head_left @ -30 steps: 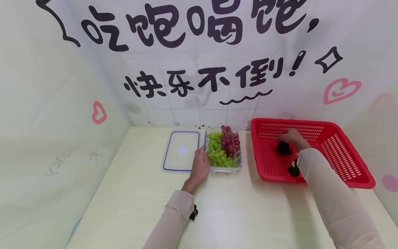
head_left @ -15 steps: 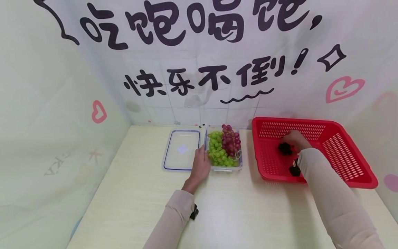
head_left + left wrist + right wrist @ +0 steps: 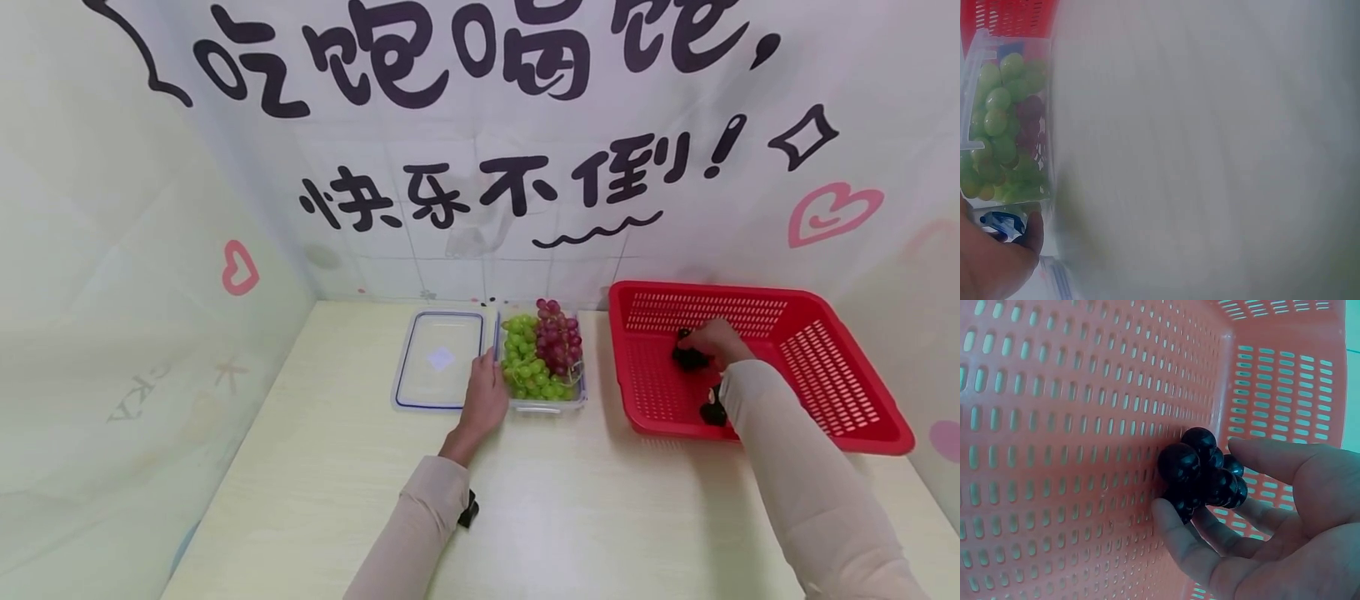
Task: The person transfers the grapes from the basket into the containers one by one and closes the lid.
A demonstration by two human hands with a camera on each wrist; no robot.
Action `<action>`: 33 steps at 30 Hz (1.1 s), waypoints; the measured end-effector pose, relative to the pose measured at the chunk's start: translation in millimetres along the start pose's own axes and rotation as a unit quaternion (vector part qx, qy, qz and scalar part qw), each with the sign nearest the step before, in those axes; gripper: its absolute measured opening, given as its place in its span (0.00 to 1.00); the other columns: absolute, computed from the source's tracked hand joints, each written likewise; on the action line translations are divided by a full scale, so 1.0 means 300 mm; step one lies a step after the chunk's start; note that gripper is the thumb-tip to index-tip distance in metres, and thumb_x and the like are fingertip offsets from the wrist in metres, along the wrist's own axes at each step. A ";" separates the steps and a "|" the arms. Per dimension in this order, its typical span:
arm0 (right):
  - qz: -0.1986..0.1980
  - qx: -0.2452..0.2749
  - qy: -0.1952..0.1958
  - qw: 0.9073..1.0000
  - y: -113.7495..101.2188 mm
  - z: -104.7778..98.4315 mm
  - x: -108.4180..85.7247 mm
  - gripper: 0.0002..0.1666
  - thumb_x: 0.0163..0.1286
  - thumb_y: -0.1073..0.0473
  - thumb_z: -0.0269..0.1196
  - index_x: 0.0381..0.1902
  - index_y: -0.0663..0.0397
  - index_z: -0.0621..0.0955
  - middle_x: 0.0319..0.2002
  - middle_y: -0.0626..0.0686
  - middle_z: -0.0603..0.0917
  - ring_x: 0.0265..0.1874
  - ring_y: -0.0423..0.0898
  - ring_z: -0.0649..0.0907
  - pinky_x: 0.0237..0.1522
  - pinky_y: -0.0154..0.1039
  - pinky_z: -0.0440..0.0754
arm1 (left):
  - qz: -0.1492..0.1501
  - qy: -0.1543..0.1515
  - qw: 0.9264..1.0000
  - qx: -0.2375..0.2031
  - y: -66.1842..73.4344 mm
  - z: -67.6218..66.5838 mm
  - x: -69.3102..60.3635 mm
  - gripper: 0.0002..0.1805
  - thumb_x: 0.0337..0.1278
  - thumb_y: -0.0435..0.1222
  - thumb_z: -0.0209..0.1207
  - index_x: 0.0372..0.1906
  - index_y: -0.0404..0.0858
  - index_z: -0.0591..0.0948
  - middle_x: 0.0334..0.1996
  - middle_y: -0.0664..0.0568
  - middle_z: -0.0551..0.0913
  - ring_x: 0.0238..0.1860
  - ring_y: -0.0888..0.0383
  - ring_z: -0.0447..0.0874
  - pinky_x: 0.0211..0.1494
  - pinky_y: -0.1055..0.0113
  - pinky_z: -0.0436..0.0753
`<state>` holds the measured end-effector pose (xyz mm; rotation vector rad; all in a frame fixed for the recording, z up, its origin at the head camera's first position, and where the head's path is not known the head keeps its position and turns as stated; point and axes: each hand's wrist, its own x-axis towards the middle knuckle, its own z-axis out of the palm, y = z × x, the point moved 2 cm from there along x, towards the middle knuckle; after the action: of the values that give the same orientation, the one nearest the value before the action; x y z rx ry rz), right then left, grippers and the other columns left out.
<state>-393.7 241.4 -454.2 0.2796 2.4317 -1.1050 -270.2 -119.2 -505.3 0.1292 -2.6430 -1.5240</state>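
Observation:
In the head view my left hand (image 3: 486,396) rests against the left side of a clear plastic food container (image 3: 547,408), its fingers mostly straight. Green grapes (image 3: 525,367) and a bunch of red grapes (image 3: 557,337) fill the container. The left wrist view shows that hand (image 3: 1000,256) touching the container's end wall near a blue clip (image 3: 1005,222). My right hand (image 3: 718,340) reaches into a red basket (image 3: 817,308). There its thumb and fingers curl round a small bunch of black grapes (image 3: 1200,472), close to the perforated basket surface.
A clear lid (image 3: 438,392) with a blue seal lies flat to the container's left. A lettered white backdrop (image 3: 480,275) rises behind the pale table (image 3: 570,500). The basket stands at the table's right, its raised rim around my right hand.
My right hand has shifted slightly right and toward me inside the basket, its fingers closing round the black grapes. The left hand stays at the container.

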 end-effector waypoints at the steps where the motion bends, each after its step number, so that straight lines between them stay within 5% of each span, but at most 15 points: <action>1: -0.001 0.002 0.000 1.000 -0.002 0.000 0.000 0.20 0.69 0.61 0.60 0.52 0.71 0.75 0.43 0.62 0.80 0.39 0.53 0.80 0.39 0.41 0.82 | -0.001 0.000 1.000 -0.001 0.000 0.000 0.001 0.27 0.81 0.37 0.32 0.76 0.30 0.55 0.66 0.33 0.64 0.69 0.40 0.66 0.73 0.48 0.67; 13: -0.027 -0.005 0.005 1.000 -0.003 0.012 -0.007 0.22 0.69 0.66 0.59 0.58 0.76 0.75 0.44 0.65 0.82 0.41 0.55 0.82 0.46 0.50 0.86 | -0.007 0.002 1.000 -0.018 0.002 0.000 -0.004 0.27 0.81 0.37 0.33 0.76 0.30 0.55 0.66 0.32 0.64 0.68 0.40 0.67 0.72 0.47 0.67; 24: -0.023 -0.043 0.055 0.997 -0.003 0.006 -0.017 0.08 0.67 0.68 0.59 0.34 0.70 0.83 0.29 0.58 0.84 0.30 0.51 0.81 0.33 0.42 0.84 | -0.008 0.003 1.000 -0.013 0.005 0.003 -0.006 0.27 0.81 0.37 0.33 0.76 0.29 0.55 0.66 0.32 0.64 0.69 0.39 0.66 0.72 0.47 0.67; 28: -0.023 -0.054 0.053 0.997 -0.010 -0.003 -0.019 0.18 0.67 0.68 0.57 0.16 0.56 0.73 0.18 0.50 0.76 0.23 0.46 0.75 0.26 0.38 0.76 | -0.006 0.002 1.000 -0.015 0.006 0.000 -0.002 0.27 0.81 0.36 0.33 0.76 0.29 0.55 0.66 0.32 0.64 0.69 0.39 0.66 0.72 0.47 0.67; 33: -0.020 -0.042 0.044 0.998 -0.021 -0.013 -0.029 0.19 0.67 0.66 0.57 0.16 0.51 0.68 0.17 0.47 0.70 0.23 0.45 0.72 0.27 0.38 0.72 | -0.002 0.004 1.000 -0.011 0.004 0.002 0.000 0.26 0.80 0.36 0.34 0.76 0.29 0.56 0.65 0.32 0.65 0.67 0.40 0.68 0.71 0.46 0.69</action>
<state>-389.5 240.3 -443.7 0.2575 2.5651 -1.0232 -270.4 -118.0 -504.5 0.1380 -2.6203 -1.5492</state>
